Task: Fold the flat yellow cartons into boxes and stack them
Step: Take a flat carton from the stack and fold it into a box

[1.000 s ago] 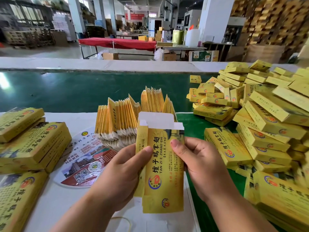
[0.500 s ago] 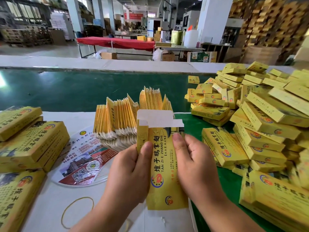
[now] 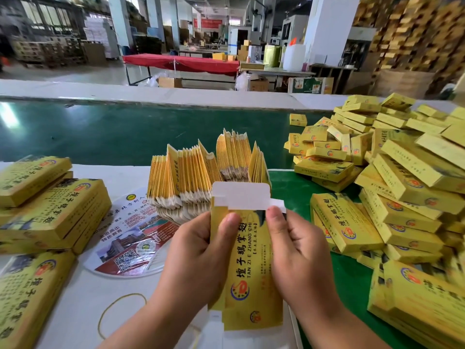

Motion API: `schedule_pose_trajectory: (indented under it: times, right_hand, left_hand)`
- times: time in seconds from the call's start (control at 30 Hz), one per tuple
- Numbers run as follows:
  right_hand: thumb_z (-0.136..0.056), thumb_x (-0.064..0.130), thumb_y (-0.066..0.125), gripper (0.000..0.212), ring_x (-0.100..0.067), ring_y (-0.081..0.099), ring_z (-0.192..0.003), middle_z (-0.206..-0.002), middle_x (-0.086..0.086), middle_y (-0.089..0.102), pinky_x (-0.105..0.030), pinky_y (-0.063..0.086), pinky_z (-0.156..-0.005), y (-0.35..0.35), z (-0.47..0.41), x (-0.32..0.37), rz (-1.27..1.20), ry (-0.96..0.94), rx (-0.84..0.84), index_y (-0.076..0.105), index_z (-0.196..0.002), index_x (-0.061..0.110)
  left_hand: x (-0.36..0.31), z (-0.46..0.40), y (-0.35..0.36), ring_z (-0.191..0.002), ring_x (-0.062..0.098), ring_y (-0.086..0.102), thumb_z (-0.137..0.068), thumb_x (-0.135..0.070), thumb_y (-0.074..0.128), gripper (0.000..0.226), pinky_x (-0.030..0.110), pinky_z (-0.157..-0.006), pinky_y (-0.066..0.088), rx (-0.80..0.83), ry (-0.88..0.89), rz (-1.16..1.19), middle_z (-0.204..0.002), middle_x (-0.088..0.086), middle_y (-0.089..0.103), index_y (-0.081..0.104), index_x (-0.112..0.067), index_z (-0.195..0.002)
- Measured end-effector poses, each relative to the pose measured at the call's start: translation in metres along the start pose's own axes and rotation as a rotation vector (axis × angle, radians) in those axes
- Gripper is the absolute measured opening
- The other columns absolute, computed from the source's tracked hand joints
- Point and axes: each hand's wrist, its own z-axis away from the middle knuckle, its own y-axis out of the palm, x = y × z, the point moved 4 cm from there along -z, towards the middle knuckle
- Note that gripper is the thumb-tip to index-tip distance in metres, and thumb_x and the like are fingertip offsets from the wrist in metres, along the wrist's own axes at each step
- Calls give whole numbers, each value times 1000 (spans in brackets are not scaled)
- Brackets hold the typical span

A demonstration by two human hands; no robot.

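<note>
I hold one yellow carton point(image 3: 251, 268) upright in front of me, its white top flap open and standing up. My left hand point(image 3: 198, 258) grips its left edge, thumb pressed near the top corner. My right hand point(image 3: 299, 258) grips the right edge, thumb tip at the small white side flap. Behind it a fanned bundle of flat yellow cartons point(image 3: 201, 177) stands on edge. A heap of folded yellow boxes point(image 3: 392, 177) fills the right side. Flat-stacked yellow bundles point(image 3: 50, 210) lie at the left.
A round printed fan point(image 3: 130, 238) lies on the white table top point(image 3: 75, 293), with a yellow rubber band point(image 3: 120, 313) near me. A green conveyor belt point(image 3: 113, 132) runs across behind the cartons. Factory floor and pallets lie beyond.
Both thumbs have slid up the carton to its top corners, and the carton has opened from flat into a tube. The rubber band has come into view.
</note>
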Motion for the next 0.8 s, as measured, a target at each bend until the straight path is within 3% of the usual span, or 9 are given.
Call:
schedule_pose_trajectory:
  times: [0.13, 0.23, 0.3, 0.33, 0.4, 0.53, 0.6, 0.73, 0.8]
  right_hand:
    - [-97, 38, 47, 42, -5, 34, -44, -49, 5, 42, -14, 26, -45, -4, -4, -3, 4, 40, -13, 53, -65, 10]
    - [-97, 36, 51, 28, -6, 42, -45, -60, -7, 58, -17, 35, -46, -4, -3, 3, -187, 56, 43, 63, -110, 15]
    - [-93, 34, 55, 37, -14, 52, -47, -63, -7, 63, -25, 44, -44, -4, -1, 7, -258, 24, 78, 55, -129, 26]
    - [-91, 33, 57, 38, -28, 59, -54, -69, -13, 67, -39, 51, -47, -3, -1, 8, -267, 5, 88, 54, -129, 31]
    - [-91, 26, 60, 36, -46, 58, -65, -74, -26, 64, -56, 51, -53, -4, -1, 11, -261, -16, 100, 57, -126, 33]
    - [-91, 28, 62, 26, -34, 58, -63, -68, -11, 59, -44, 52, -52, -6, -2, 12, -211, -49, 122, 65, -117, 28]
    - [-87, 33, 61, 22, -33, 60, -64, -71, -12, 62, -40, 53, -53, -6, -3, 12, -239, -25, 144, 68, -108, 28]
    - [-86, 35, 61, 19, -16, 50, -49, -59, -7, 53, -25, 43, -43, -7, -6, 8, -252, 18, 160, 63, -82, 17]
    - [-87, 37, 60, 27, -25, 46, -46, -57, -11, 49, -30, 38, -41, -8, -8, 6, -236, 20, 169, 59, -75, 12]
  left_hand:
    - [3, 0, 5, -71, 15, 75, -81, -41, 69, 20, 25, -56, 58, 153, -33, 33, -81, -4, 77, 69, -23, -89]
    - [6, -2, 4, -76, 22, 75, -87, -37, 64, 23, 30, -59, 60, 219, -79, 117, -87, 4, 77, 66, -16, -96]
    - [6, -5, 2, -78, 27, 75, -86, -31, 58, 28, 31, -60, 59, 265, -111, 231, -90, 12, 76, 64, -9, -100]
    - [5, -6, 0, -79, 28, 74, -85, -30, 57, 28, 30, -60, 59, 278, -116, 270, -91, 14, 76, 65, -7, -100]
    - [5, -6, -1, -79, 31, 73, -85, -29, 56, 25, 34, -62, 60, 293, -116, 316, -92, 17, 75, 67, -10, -97]
    - [3, -4, -1, -75, 28, 73, -84, -30, 55, 21, 35, -62, 60, 293, -85, 356, -88, 18, 74, 69, -17, -91]
    - [1, -3, -1, -73, 29, 72, -85, -28, 55, 20, 37, -61, 59, 287, -52, 353, -88, 21, 73, 68, -15, -91]
    - [0, -1, 3, -76, 36, 68, -84, -34, 60, 26, 51, -64, 55, 316, -8, 315, -92, 30, 68, 65, -12, -96]
    - [-2, -1, 4, -76, 36, 68, -84, -33, 61, 29, 52, -64, 55, 310, 33, 303, -91, 27, 69, 61, -14, -106]
